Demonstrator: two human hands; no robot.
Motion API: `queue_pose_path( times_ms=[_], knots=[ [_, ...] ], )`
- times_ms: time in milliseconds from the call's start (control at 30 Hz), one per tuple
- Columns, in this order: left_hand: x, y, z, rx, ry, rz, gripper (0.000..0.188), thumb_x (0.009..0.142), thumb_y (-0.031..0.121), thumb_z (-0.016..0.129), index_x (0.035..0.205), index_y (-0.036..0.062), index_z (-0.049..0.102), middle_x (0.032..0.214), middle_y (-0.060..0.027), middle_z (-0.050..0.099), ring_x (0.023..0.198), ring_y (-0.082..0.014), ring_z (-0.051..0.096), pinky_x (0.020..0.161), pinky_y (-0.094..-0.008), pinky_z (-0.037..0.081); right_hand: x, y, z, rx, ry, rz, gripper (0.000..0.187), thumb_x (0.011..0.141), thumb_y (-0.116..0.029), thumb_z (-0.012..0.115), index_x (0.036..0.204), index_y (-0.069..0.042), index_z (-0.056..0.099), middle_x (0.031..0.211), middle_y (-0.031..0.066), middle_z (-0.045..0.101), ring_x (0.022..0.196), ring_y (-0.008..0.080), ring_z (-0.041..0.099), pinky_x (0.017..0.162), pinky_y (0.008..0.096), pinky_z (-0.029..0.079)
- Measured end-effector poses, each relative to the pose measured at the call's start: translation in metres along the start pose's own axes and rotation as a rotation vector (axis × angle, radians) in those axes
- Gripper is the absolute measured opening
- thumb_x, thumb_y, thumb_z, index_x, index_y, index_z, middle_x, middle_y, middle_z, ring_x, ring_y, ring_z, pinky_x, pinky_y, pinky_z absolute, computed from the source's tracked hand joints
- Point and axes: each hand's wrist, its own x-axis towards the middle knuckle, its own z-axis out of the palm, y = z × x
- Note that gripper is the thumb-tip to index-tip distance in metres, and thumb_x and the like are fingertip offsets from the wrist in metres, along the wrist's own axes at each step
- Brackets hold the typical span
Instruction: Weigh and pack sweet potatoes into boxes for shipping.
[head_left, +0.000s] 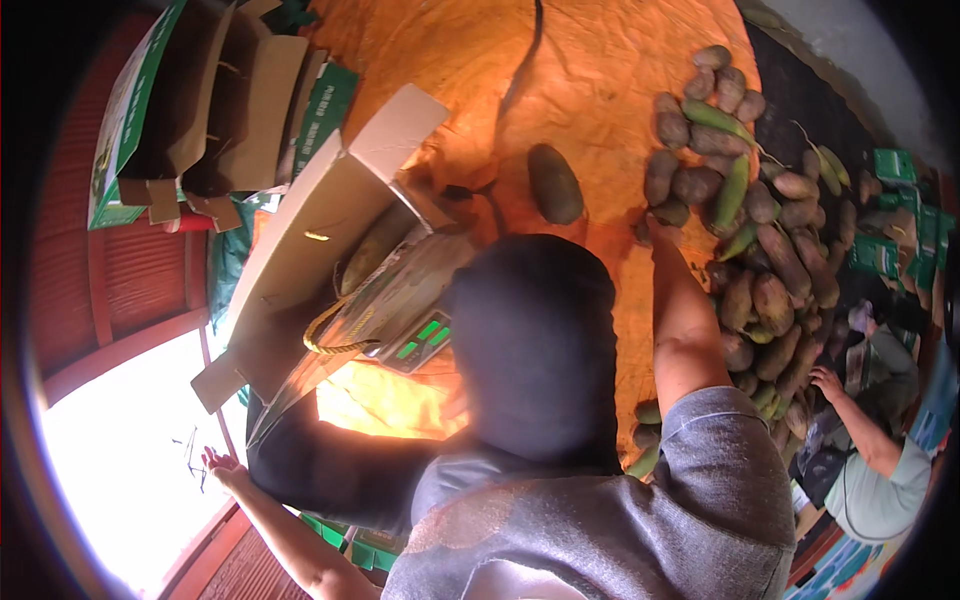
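My right hand [662, 232], at the end of a bare forearm below a grey sleeve, reaches to the left edge of a heap of oblong brown and green vegetables [775, 300]. It meets a dark, rounded vegetable [672, 212]; its fingers are mostly hidden. Off to the far left, my left hand [224, 467] is held out with its fingers apart and nothing in it. Between my arms an open cardboard box [290, 265] with a yellow rope handle leans tilted, a large vegetable [378, 245] inside. A scale [425, 338] with lit green displays shows beside it.
An orange tarp [450, 60] spreads under everything; one large dark green vegetable [555, 184] lies apart on it. Open cartons [215, 110] stand at upper left. My dark-trousered knees [535, 330] jut forward. At right, another person's hand [826, 382] touches the heap, near green boxes [893, 164].
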Motion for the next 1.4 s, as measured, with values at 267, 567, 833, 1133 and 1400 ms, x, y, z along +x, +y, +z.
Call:
queue_pose_path(
  times_ms=[267,567,833,1133,1400],
  knots=[
    [0.011,-0.003,-0.004,-0.029,-0.033,-0.048,0.041,0.109,0.016,0.034,0.149,0.0116,0.045,0.138,-0.0049,0.065,0.085,-0.0048,0.054,0.074,-0.0188,0.049,-0.047,0.061,-0.029,-0.077,-0.164,-0.28,0.1,0.068,-0.057,0.084,0.135,0.01,0.052,0.116,0.0215,0.069,0.107,0.0359,0.07,0.086,0.0431,0.057],
    [-0.007,0.013,-0.005,-0.141,-0.012,-0.029,0.041,0.107,0.009,0.036,0.145,0.013,0.05,0.135,-0.0053,0.067,0.081,-0.006,0.051,0.064,-0.0183,0.044,-0.179,0.283,-0.044,-0.355,-0.361,-0.747,0.088,0.084,-0.041,0.075,0.15,0.0,0.033,0.13,0.0302,0.055,0.119,0.046,0.059,0.1,0.052,0.05],
    [-0.038,0.033,-0.003,-0.084,0.032,0.109,0.03,0.106,0.012,0.049,0.132,0.0139,0.063,0.118,-0.0144,0.073,0.07,-0.0066,0.052,0.062,-0.0183,0.044,-0.166,0.311,0.0,-0.579,-0.29,-0.627,0.058,0.097,-0.031,0.058,0.144,-0.002,0.039,0.13,0.0224,0.056,0.119,0.0419,0.058,0.102,0.0508,0.048],
    [-0.134,0.089,0.061,0.126,-0.585,0.739,0.03,0.099,0.006,0.047,0.12,-0.0041,0.066,0.109,-0.014,0.073,0.085,-0.0151,0.064,0.082,-0.0292,0.051,-0.064,0.117,-0.181,0.289,-0.389,-0.871,0.07,0.085,-0.024,0.079,0.142,0.0,0.048,0.139,0.0132,0.058,0.123,0.0266,0.058,0.108,0.0399,0.043],
    [-0.175,0.112,0.111,0.518,-1.426,1.121,0.063,0.092,0.064,0.054,0.114,0.0081,0.073,0.124,-0.0133,0.068,0.134,-0.0364,0.051,0.118,-0.0558,0.03,-0.421,-0.204,-0.345,0.148,-0.398,-1.489,0.083,0.081,-0.012,0.078,0.151,0.002,0.036,0.139,0.0159,0.054,0.126,0.0246,0.055,0.108,0.0369,0.043]
  ],
)
